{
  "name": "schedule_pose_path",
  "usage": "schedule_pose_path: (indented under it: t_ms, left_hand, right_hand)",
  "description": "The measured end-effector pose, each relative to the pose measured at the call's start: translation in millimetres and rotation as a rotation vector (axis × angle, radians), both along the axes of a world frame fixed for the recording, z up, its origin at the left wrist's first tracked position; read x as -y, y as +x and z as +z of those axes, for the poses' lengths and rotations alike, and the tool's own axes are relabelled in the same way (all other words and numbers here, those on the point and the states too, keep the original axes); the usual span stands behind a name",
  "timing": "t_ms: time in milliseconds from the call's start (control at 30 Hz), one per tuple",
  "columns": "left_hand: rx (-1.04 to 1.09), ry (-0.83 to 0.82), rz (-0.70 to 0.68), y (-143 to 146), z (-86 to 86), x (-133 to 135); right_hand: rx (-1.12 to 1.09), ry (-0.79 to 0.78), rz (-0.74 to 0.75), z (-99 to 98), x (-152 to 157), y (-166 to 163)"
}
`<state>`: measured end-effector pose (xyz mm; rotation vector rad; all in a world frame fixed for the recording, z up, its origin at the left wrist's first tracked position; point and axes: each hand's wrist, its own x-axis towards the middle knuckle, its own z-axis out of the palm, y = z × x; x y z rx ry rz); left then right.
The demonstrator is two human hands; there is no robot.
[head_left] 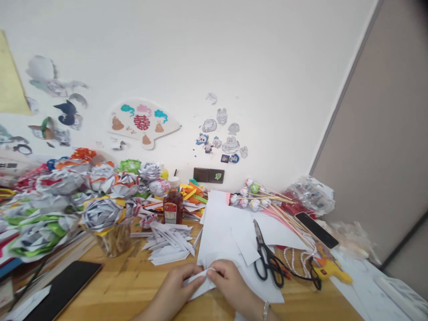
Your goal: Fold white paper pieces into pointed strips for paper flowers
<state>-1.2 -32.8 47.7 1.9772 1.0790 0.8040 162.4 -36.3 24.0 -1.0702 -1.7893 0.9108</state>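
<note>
head camera: worn on the person's head, above near side of wooden table point(127, 285)
facing: forward and down, white wall point(267, 58) filling upper half
nearest: left hand point(183, 283) and right hand point(228, 281), close, bottom centre
farther: fan cutout point(143, 122) on wall, well beyond hands
right edge: grey panel point(384, 125), slanting in view

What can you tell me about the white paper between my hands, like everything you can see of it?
The white paper is a small, plain piece with no visible print. It looks folded, with a fairly straight near edge, but the hands cover much of it, so its full shape and layers can't be told. The left hand and right hand pinch it from either side, thumbs on top. It slants, its right end farther from you, over the wooden table; whether it touches the tabletop is unclear.
</note>
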Motion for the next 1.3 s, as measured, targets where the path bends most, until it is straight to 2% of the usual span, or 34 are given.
schedule_pose_path:
  t_ms: [300,867,1200,1300]
  left_hand:
    - [-0.017,0.015,0.023,-0.1,-7.7,-2.1]
    - [-0.003,0.009,0.009,0.4,-3.6,-0.1]
    - [0.006,-0.004,0.054,0.6,-4.7,-1.6]
    - [0.007,-0.007,0.063,1.0,-4.3,-1.1]
  right_hand:
    - [0.121,0.05,-0.061,1.2,1.0,-1.7]
    - [0.005,0.055,0.017,-2.5,-1.9,-1.1]
    - [0.195,0.04,-0.112,-2.3,1.6,-2.3]
    - [0.185,0.052,-0.103,-2.0,1.0,-2.6]
